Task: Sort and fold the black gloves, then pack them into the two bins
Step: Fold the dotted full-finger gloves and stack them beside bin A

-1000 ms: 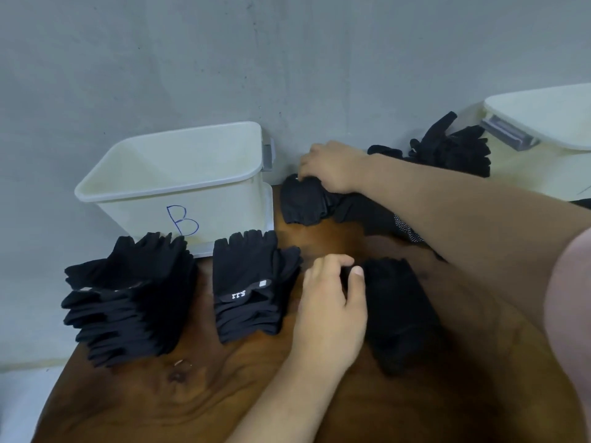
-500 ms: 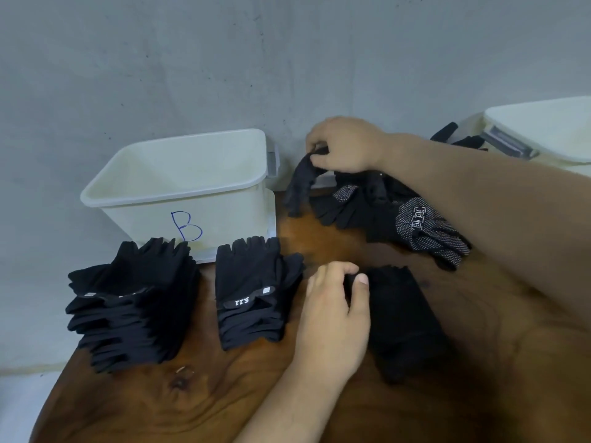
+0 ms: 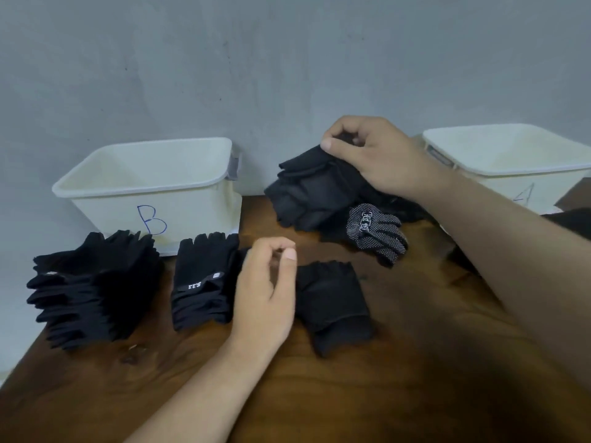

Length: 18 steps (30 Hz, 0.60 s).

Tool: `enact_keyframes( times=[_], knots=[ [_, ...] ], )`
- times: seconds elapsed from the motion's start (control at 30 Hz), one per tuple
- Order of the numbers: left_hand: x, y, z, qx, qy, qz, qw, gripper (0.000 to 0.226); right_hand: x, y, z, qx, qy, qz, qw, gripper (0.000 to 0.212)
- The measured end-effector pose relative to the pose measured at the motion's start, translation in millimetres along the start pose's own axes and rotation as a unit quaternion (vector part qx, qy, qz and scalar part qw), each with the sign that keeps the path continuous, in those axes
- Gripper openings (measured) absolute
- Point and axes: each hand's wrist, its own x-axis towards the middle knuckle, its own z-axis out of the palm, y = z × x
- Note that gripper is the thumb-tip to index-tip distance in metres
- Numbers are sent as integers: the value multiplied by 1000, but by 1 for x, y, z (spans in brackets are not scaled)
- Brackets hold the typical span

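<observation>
Now the right hand [image 3: 374, 155] had come up off the loose pile [image 3: 399, 206] to the right of the bin marked B [image 3: 153, 190], where a second ago it was pressing flat. It carried one black glove [image 3: 310, 193] up with it, thumb and fingertips pinched tight on the upper edge. The glove hung clear of the table [image 3: 415, 314], just right of that bin's clipped corner and about level with its rim. Its long axis slanted from the pinch down and to the left, toward the bin's near right corner. The free end looked like the finger end and pointed down at the wood, though the dark cloth made that hard to be sure of. A dotted glove [image 3: 377, 231] lay exposed beneath it. The left hand [image 3: 268, 289] had lifted off the folded glove [image 3: 332, 298], in front and to the right of the bin, and hovered there with fingers loosely curled and nothing held. By my reckoning a fresh glove had just been picked for sorting, with folding next. A tall stack [image 3: 92, 289] and a shorter stack [image 3: 204, 282] waited in front of the bin. No gloves showed in it or in the second bin [image 3: 511, 161] far to its right, so packing had not begun.
</observation>
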Motion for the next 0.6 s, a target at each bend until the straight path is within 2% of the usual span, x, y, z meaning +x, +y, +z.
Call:
enact_keyframes(
  times=[0.13,0.2,0.3,0.37,0.43,0.53,0.6],
  knots=[
    [-4,17,-7,-18,85,135,987,24,-46,-3,3,42,-22,-2,999,13],
    [-6,23,-6,-20,81,149,985,37,-62,-8,8,59,-32,-7,998,17],
    [-11,30,-2,-43,29,117,992,55,-73,-19,16,55,-48,-18,997,27],
    [-12,38,0,-79,-18,62,995,56,-75,-26,20,48,-73,-27,996,36],
    [-12,46,3,-100,-36,0,994,44,-76,-30,24,47,-89,-31,994,44],
    [-11,47,5,-114,-12,-19,993,16,-75,-29,27,44,-87,-40,994,49],
    [-10,45,4,-127,4,-27,992,15,-73,-25,25,62,-84,-28,994,50]
  ],
)
